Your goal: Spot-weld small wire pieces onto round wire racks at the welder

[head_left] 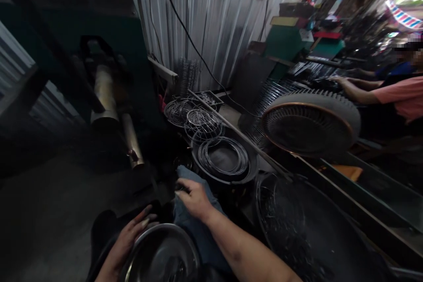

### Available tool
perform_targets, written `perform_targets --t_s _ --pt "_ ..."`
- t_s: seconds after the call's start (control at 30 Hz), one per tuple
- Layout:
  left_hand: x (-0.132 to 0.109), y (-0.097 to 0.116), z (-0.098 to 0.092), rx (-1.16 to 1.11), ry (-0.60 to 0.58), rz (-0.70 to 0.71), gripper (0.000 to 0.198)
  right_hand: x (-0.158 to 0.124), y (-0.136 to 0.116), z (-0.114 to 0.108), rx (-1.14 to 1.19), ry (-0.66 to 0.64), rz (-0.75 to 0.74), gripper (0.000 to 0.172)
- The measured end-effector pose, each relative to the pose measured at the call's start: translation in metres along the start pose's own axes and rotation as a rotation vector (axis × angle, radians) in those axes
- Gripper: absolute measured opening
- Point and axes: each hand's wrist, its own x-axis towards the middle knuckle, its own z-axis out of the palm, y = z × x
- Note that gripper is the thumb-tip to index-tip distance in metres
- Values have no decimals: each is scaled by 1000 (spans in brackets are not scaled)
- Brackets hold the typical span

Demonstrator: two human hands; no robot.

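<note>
A shiny metal bowl sits at my lap, with a few small dark pieces at its bottom. My left hand cups the bowl's outer left side, fingers long against it near the rim. Ahead of the bowl, my right hand is closed, thumb and fingers together around something small and dark that I cannot make out. Beneath that hand a blue cloth lies over my leg.
Wire coils lie in a round pan ahead. A large dark basin with small dark parts is at right, below a round fan. A machine with metal cylinders stands left. Another person works at far right.
</note>
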Motion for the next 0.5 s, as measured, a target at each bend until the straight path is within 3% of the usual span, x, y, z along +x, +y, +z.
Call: perform_targets --t_s 0.07,0.13,0.3,0.5 --pt "-1 -1 -2 -11 20 0 96 12 13 -16 171 92 51 23" --pt "-5 2 -1 -22 49 -14 99 28 30 -35 215 205 116 35" --pt "-27 20 7 -54 90 -38 93 73 63 -75 -144 274 325 62" --pt "-33 21 3 -57 121 -63 87 133 67 -92 -373 292 414 72"
